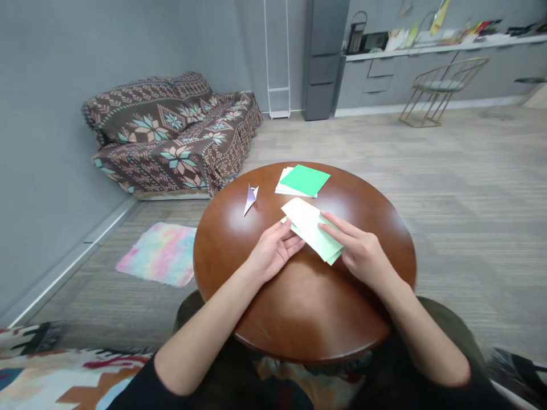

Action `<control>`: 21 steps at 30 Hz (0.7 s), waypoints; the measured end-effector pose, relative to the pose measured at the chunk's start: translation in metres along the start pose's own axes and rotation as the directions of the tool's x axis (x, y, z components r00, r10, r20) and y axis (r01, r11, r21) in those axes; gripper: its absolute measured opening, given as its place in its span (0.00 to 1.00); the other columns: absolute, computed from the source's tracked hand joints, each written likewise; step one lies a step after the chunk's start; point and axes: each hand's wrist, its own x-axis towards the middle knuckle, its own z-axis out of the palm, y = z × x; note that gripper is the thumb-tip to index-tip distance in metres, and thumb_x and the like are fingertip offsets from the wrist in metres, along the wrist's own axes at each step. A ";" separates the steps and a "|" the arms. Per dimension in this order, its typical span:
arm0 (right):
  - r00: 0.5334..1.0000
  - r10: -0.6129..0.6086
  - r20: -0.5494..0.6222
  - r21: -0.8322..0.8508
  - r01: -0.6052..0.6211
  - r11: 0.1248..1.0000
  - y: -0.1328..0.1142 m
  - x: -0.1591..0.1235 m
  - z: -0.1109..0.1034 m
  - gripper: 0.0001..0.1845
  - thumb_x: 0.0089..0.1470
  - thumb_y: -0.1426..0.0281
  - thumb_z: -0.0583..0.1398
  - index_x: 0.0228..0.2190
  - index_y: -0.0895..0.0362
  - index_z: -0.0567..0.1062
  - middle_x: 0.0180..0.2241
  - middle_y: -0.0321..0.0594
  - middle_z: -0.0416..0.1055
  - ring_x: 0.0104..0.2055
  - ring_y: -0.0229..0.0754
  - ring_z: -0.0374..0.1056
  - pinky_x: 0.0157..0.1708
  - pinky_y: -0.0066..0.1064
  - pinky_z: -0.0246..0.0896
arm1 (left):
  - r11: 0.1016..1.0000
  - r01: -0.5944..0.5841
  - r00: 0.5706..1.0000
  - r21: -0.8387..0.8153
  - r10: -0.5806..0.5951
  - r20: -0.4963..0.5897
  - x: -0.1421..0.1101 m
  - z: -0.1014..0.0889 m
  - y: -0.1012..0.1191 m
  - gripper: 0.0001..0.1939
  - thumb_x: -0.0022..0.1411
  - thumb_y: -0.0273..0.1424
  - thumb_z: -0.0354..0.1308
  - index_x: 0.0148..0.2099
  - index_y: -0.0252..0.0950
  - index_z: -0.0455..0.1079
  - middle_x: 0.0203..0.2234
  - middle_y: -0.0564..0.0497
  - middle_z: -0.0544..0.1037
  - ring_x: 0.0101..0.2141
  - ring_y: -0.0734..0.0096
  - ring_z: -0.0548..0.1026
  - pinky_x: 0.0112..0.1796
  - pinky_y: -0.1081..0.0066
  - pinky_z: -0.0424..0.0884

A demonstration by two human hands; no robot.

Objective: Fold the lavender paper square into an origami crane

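A folded sheet of pale green paper [314, 229] is between my two hands, just above the round table. My left hand [276, 247] pinches its left corner, thumb on top and fingers curled beneath the near edge. Over its right end lies my right hand [356, 247], with the fingers on the upper face and the thumb hidden below. The paper has more than one layer, the lower one showing at the near right corner. Beyond it rests a stack of square paper with a bright green sheet [305, 180] on top. To the left stands a small purple and white folded paper piece [250, 199].
The round brown table [294, 319] is in front of my knees. A patterned sofa [171, 136] stands at the back left, with a fluffy pastel rug [160, 253] on the floor. Farther off are a grey fridge [327, 62], a kitchen counter and a wire chair [442, 85].
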 end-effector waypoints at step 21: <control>0.562 0.637 0.527 0.638 -0.757 0.141 -0.026 0.013 0.015 0.20 0.48 0.56 0.72 0.37 0.60 0.84 0.35 0.46 0.83 0.37 0.49 0.79 0.41 0.39 0.74 | 0.895 -0.060 0.998 0.442 0.064 0.005 -0.001 -0.007 -0.005 0.20 0.53 0.38 0.74 0.45 0.31 0.81 0.39 0.41 0.85 0.37 0.60 0.83 0.41 0.64 0.79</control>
